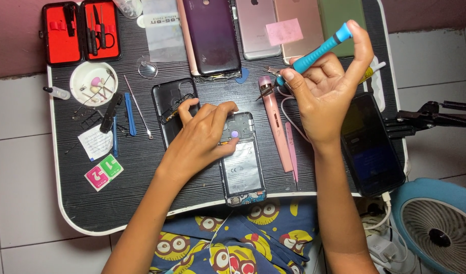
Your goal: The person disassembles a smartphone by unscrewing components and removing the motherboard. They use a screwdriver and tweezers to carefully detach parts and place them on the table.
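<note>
Head camera view, my left hand [205,133] fingers pressing on opened phone [241,160] mid-table [141,193], my right hand [327,89] clamped around blue screwdriver [322,49] raised above, pink tool [274,122] between, dark phone [371,144] right, red tool case [81,31] far left.

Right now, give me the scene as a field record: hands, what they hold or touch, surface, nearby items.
surface: dark ribbed lap table
left hand: resting on opened phone, fingers at its upper end
right hand: raised, holding blue screwdriver
opened phone: back cover off, battery showing
removed back cover: beside the left hand
pink tool: lies right of the opened phone
red tool case: open, far left corner
white dish: holds small parts
</note>
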